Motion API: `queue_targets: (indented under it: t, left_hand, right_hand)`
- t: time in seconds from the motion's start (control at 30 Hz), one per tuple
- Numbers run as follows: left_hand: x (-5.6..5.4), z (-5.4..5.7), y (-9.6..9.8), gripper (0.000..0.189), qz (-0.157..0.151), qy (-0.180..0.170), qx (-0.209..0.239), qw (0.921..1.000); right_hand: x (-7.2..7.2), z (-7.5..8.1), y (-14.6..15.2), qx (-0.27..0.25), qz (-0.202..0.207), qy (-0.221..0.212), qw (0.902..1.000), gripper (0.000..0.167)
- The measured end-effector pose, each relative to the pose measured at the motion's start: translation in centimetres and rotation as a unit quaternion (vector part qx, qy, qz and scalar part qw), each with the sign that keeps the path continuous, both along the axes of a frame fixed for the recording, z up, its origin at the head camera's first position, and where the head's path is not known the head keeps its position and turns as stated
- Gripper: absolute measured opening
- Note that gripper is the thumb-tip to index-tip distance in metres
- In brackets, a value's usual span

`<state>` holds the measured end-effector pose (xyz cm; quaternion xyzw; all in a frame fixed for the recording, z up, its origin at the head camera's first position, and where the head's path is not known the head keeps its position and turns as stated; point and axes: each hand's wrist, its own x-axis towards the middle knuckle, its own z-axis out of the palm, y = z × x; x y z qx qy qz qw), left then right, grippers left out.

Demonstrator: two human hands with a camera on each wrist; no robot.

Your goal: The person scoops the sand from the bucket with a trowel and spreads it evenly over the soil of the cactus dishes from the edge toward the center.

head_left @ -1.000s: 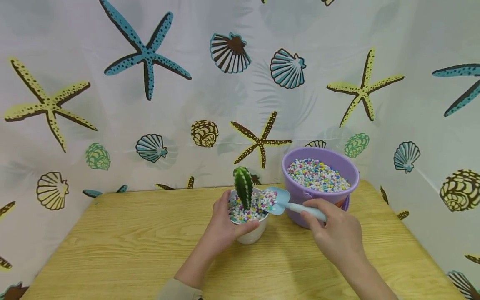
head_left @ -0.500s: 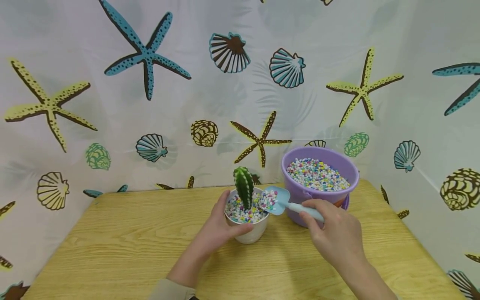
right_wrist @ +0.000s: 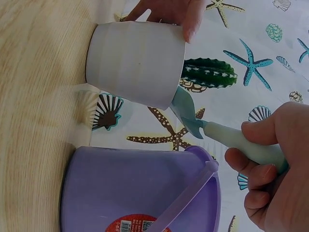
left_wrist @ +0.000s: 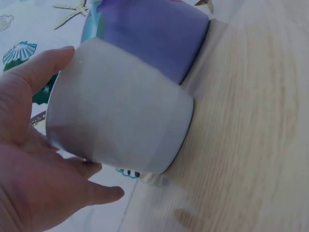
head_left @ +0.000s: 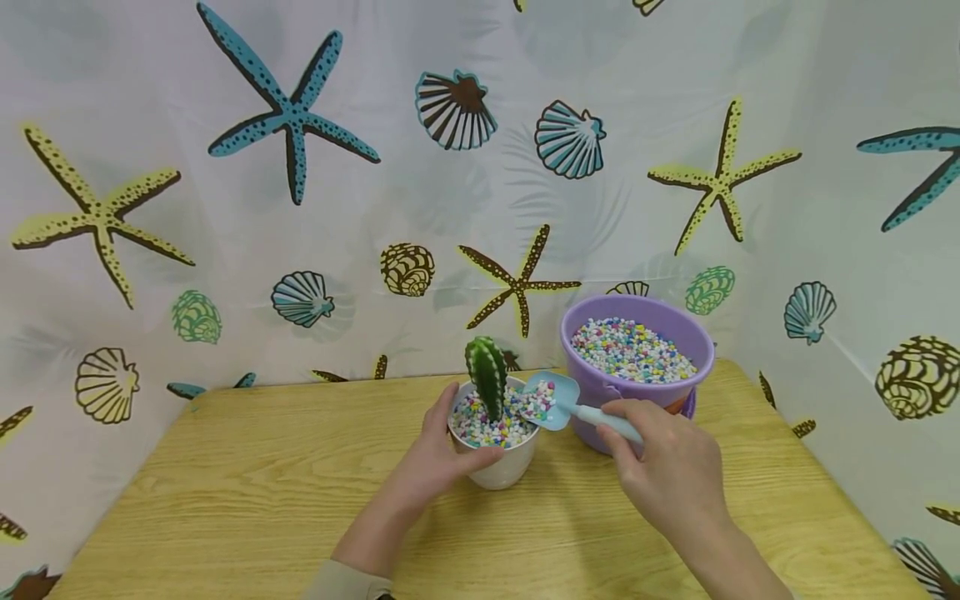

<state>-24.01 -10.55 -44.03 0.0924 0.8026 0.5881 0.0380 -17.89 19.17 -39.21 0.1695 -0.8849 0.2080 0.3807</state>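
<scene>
A white flower pot (head_left: 501,475) stands on the table with a green cactus (head_left: 486,379) upright in it, set in small multicoloured pebbles (head_left: 480,425). My left hand (head_left: 435,458) holds the pot from its left side, thumb at the front of the rim and fingers round the far side. In my right hand (head_left: 671,467) is the handle of a light blue toy shovel (head_left: 558,408), also seen in the right wrist view. The shovel's blade (right_wrist: 184,108) reaches over the pot's right rim, its tip among the pebbles, with some pebbles lying on it.
Right behind the shovel stands a purple bucket (head_left: 600,392) filled with the same kind of pebbles. Its handle and a red sticker (right_wrist: 130,224) show in the right wrist view. A curtain (head_left: 337,217) printed with starfish and shells hangs behind the wooden table (head_left: 285,483).
The pot has shifted slightly left together with my left hand, whose thumb has drawn back a little. The shovel stays at the rim, with slightly fewer pebbles on its blade.
</scene>
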Motion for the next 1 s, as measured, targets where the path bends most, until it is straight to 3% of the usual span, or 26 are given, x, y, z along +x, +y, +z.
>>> queue_targets:
  t: [0.17,0.47,0.57,0.67,0.83,1.0]
  left_hand:
    - [0.0,0.3,-0.5,0.121,-0.025,-0.006,0.019,0.9995]
    - [0.3,-0.2,0.3,0.128,0.027,0.025,-0.04,0.9985]
    - [0.3,-0.3,0.5,0.129,0.031,0.027,-0.045,0.9981]
    - [0.3,-0.2,0.4,0.129,0.021,0.019,-0.036,0.9989]
    - [0.4,0.1,-0.3,0.124,-0.012,-0.013,0.016,0.9997]
    - [0.5,0.0,-0.2,0.124,-0.011,-0.002,0.013,0.9999]
  right_hand:
    - [0.1,0.1,0.0,0.01,-0.001,0.016,0.9998,0.023]
    - [0.3,0.2,-0.1,0.022,0.0,0.046,0.9987,0.023]
    - [0.3,0.2,-0.1,0.026,0.001,0.052,0.9983,0.023]
    - [0.3,0.2,-0.1,0.03,0.001,0.052,0.9982,0.023]
    - [0.3,0.3,-0.1,0.035,0.001,0.05,0.9982,0.024]
    - [0.4,0.3,-0.1,0.041,0.001,0.057,0.9975,0.024]
